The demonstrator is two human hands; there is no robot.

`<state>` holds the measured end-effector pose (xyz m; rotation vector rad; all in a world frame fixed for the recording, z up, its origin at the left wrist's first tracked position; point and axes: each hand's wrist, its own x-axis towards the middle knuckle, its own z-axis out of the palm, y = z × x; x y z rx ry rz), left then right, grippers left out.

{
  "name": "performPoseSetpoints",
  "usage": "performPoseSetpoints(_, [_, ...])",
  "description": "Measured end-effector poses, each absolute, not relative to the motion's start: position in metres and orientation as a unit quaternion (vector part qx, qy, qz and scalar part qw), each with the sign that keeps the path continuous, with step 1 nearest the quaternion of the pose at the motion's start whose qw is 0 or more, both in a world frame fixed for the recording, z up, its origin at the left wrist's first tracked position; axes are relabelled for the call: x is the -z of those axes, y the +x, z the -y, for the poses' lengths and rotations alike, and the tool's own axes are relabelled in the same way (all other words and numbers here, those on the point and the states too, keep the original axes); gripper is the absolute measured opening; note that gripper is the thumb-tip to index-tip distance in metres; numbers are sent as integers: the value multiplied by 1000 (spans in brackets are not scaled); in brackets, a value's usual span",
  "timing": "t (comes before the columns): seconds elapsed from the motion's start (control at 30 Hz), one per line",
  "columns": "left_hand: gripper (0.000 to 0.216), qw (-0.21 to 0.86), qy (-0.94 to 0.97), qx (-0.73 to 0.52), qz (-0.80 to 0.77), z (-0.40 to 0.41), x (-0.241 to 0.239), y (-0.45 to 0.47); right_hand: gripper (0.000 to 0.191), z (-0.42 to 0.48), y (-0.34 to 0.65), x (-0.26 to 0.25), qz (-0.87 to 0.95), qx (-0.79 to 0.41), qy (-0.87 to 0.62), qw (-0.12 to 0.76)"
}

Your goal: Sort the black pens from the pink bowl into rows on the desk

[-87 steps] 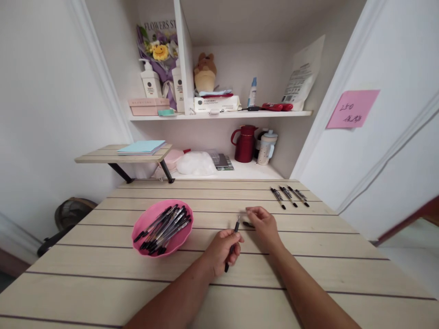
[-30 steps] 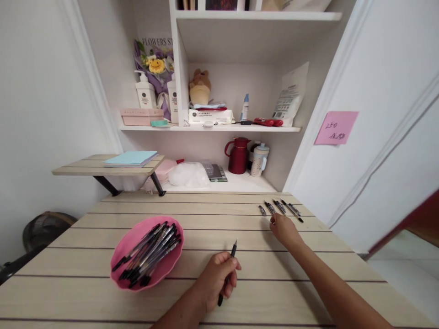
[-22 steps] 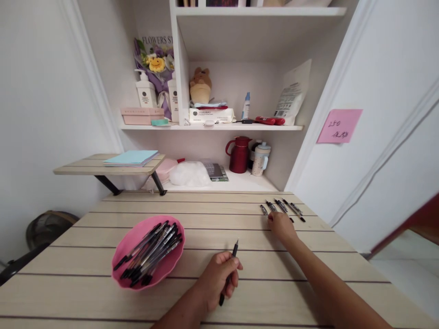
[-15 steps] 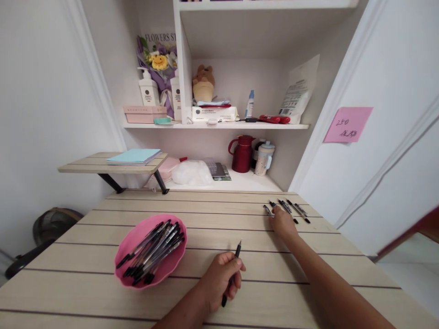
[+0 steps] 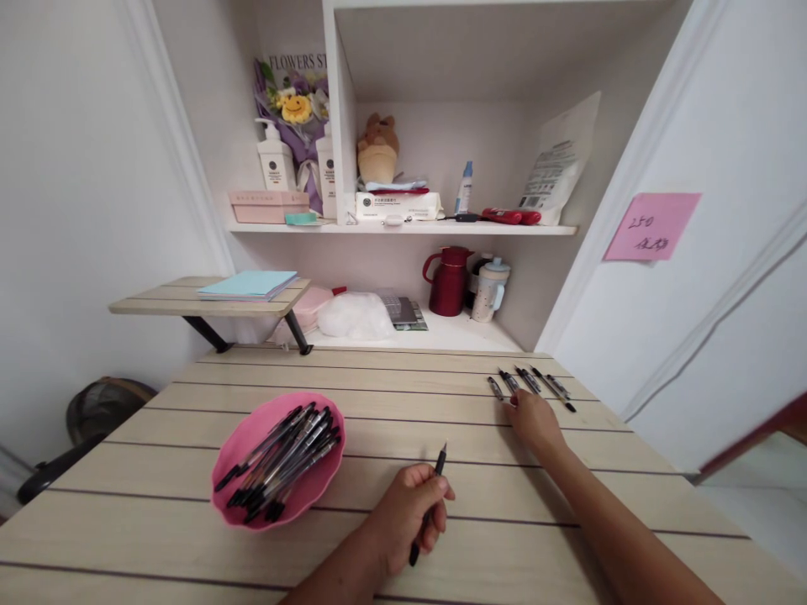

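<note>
My left hand (image 5: 407, 514) is closed around a black pen (image 5: 429, 513), its tip pointing up and away from me, above the wooden table (image 5: 157, 504). My right hand (image 5: 534, 423) reaches to the far right of the table, fingers curled down beside a row of black pens (image 5: 533, 383) and a small black cap (image 5: 495, 388) lying there. Whether the fingertips pinch anything is hidden. A pink bowl (image 5: 252, 422) holding several black pens sits at the left.
A small raised wooden stand (image 5: 208, 304) with a light blue notebook is at the back left. Shelves behind carry a red jug (image 5: 449, 282), a cup, bottles and a plush toy. A pink note (image 5: 651, 225) sticks on the right wall.
My right hand moved from beside the left hand out to the row of pens at the far right and set a small cap there. The left hand kept the pen.
</note>
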<state>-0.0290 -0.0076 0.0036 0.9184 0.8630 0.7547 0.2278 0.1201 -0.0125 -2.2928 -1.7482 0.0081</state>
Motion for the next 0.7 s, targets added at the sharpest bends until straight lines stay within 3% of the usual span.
performPoseSetpoints(0.27, [24,730,421,-346,-411,9,-4,-27,34,-128,213,9,587,1,-802,116])
performPoseSetpoints(0.7, [26,733,422,-345,-407,8,-2,-28,33,-136,217,15,565,1,-818,104])
